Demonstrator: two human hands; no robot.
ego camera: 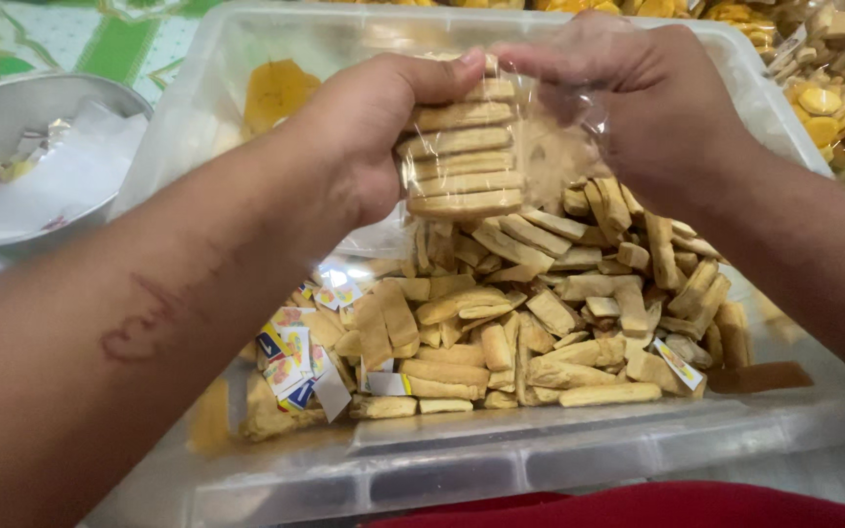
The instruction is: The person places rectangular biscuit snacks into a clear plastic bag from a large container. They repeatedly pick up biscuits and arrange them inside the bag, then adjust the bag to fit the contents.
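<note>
Clear plastic bag [530, 147] hung above the tub's [501, 460] far edge; left hand [364, 147] wrapped its fingers round the stacked biscuits [462, 147] inside to keep them aligned, while right hand [638, 108] pinched the film taut.

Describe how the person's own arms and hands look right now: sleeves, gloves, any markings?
Both arms are bare to the frame edge, no sleeves showing. The left hand and right hand wear no gloves, rings or watch. The left forearm carries a reddish curved mark.
</note>
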